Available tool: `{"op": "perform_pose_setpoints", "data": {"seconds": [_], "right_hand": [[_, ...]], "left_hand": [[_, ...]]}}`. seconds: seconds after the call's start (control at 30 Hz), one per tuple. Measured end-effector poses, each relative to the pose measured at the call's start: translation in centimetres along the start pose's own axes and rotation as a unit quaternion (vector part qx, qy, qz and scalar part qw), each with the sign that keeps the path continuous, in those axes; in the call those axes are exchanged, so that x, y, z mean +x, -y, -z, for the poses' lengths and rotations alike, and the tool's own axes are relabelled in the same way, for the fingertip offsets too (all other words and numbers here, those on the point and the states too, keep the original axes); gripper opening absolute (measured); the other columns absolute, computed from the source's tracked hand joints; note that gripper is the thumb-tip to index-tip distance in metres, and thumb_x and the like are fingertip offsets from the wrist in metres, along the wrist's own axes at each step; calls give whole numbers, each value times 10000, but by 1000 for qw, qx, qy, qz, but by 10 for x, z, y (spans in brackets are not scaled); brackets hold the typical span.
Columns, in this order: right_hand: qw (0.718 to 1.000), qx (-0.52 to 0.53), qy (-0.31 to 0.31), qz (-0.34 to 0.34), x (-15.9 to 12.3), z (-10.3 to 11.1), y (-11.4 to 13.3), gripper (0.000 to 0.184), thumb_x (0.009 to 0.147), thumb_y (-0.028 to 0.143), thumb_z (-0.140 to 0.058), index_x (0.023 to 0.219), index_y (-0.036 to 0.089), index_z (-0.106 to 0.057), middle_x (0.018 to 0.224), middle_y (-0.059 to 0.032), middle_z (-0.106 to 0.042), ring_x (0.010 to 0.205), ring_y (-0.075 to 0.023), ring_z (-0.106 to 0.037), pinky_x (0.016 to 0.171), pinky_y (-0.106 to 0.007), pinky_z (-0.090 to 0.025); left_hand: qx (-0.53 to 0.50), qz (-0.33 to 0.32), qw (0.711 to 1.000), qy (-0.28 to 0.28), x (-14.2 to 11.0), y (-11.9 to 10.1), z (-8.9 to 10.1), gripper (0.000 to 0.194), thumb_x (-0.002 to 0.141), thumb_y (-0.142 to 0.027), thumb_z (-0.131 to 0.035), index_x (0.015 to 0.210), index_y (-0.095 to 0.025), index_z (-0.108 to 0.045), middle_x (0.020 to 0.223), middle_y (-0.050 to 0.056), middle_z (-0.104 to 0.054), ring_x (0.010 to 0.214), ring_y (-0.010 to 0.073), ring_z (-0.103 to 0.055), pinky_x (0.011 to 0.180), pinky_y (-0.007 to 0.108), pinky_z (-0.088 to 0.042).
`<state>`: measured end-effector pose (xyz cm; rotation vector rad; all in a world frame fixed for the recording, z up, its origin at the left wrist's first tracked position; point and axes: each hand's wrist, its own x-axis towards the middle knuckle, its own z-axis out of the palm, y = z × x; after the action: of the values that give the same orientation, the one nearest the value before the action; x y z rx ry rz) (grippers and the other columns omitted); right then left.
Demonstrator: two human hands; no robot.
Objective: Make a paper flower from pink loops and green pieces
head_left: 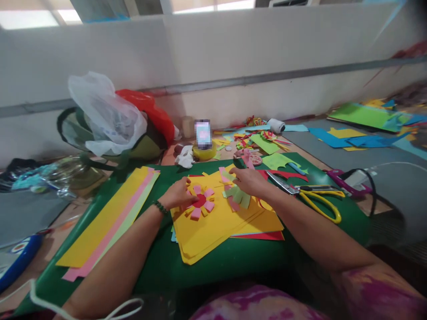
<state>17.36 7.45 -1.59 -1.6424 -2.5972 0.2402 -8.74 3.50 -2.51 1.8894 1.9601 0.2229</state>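
Observation:
My left hand [175, 194], a dark bead bracelet at its wrist, grips the left side of a paper flower [199, 201]. This flower has a red centre and pink and yellow looped petals. It lies on a stack of yellow paper sheets [200, 242]. Over the right part of the stack, my right hand [249, 181] has its fingers bent down and closed on a light green paper strip [227, 176]. Below that hand are more light green paper pieces [240, 198], with pink strips beside them. The right fingertips are partly hidden.
Right of the stack lie yellow-handled scissors [305, 195] and a yellow cutter [322, 190]. Long coloured paper strips [110, 222] rest on the green mat [213, 278] at left. Behind stand a phone [203, 133], a tape roll [204, 153], and bags [110, 120] near the wall.

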Motion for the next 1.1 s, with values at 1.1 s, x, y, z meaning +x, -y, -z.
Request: {"op": "perform_pose_setpoints", "data": {"seconds": [1.1], "right_hand": [[924,148,-302,180,-3,-18,6,185,906,281,-574,769,197,-663,829,-46,-587,796,-169,-564,720,-292,-450]], "left_hand": [[-335,-15,942,-20,-29,-27,19,630,680,-768,-538,754,-149,-633,669,69,-659,570,159,-574,508,256,-401]]}}
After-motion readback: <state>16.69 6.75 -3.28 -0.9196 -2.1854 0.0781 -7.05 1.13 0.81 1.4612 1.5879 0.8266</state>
